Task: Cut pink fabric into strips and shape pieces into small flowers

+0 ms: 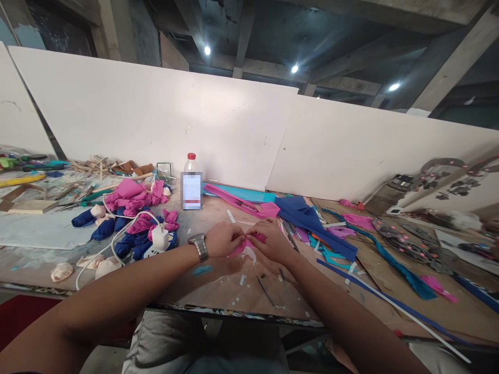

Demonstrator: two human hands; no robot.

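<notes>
My left hand and my right hand meet over the middle of the table, thumbs and fingertips pinching a small piece of pink crepe paper between them. Part of the pink piece hangs below the left fingers; the rest is hidden by the hands. A metal watch sits on my left wrist. Just beyond my hands lies a long folded pink strip, with a dark blue sheet to the right of it.
A red-capped bottle stands behind a phone. Crumpled pink and blue paper bunches, a white charger and its looping cable lie left. A teal strip and a thin white stick lie right. White panels rise behind.
</notes>
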